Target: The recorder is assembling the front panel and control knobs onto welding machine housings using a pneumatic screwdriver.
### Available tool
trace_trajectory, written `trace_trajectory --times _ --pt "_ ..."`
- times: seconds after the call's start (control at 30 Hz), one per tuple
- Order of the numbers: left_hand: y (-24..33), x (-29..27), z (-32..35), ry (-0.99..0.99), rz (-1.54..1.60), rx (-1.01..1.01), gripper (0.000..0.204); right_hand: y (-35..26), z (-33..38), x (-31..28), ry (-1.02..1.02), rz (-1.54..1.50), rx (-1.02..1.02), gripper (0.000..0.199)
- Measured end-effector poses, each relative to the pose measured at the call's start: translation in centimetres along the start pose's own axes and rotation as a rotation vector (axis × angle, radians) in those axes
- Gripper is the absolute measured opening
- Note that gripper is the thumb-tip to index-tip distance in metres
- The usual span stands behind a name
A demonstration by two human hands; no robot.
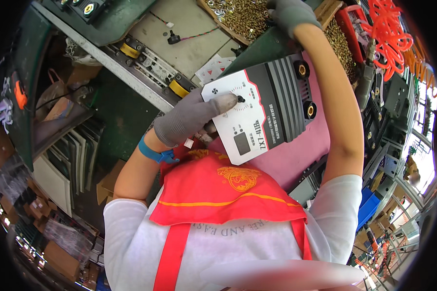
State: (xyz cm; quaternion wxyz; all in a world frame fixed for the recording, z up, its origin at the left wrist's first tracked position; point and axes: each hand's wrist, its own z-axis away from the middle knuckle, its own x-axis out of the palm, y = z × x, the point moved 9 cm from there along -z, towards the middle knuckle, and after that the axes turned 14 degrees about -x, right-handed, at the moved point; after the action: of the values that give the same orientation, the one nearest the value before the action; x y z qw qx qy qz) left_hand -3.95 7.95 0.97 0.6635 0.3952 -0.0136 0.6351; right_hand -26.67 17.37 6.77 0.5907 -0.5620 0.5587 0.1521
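Observation:
My left hand (192, 116), in a grey work glove, grips the edge of a white and black front panel of a welding machine (269, 123). Its thumb lies on the white face beside a small black knob (241, 99); the other fingers are hidden underneath. The panel has a dark display window (242, 142), black ribs and two brass-centred sockets (310, 110), and is held tilted above a pink surface (296, 160). My right hand (294, 18), also gloved, reaches to a heap of brass-coloured fasteners (243, 17). Its fingers are curled and partly cut off by the picture's upper edge.
A conveyor rail with yellow rollers (183, 83) runs left of the panel. A small black connector with twisted wires (174, 38) lies on the bench. Coiled red air hoses (391, 36) hang at the right, beside a red bin (350, 29). Flat panels (58, 179) stand at the lower left.

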Motion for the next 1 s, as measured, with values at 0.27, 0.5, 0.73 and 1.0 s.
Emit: trace_trajectory --times 0.27,0.5,0.73,1.0 --pt "0.3 0.3 0.3 -0.070 0.037 -0.043 0.045 9.4 -0.6 5.6 -0.461 0.622 0.695 0.022" --pt "0.8 0.4 0.3 -0.033 0.033 -0.013 0.048 6.0 -0.8 3.2 -0.354 0.613 0.586 0.018" --pt "0.5 0.1 0.7 0.093 0.035 -0.007 0.050 -5.8 3.0 -0.4 -0.011 -0.448 0.409 0.028" --pt "0.4 -0.5 0.9 0.210 -0.167 -0.024 0.055 -13.3 6.0 2.2 -0.130 -0.521 0.314 0.014"
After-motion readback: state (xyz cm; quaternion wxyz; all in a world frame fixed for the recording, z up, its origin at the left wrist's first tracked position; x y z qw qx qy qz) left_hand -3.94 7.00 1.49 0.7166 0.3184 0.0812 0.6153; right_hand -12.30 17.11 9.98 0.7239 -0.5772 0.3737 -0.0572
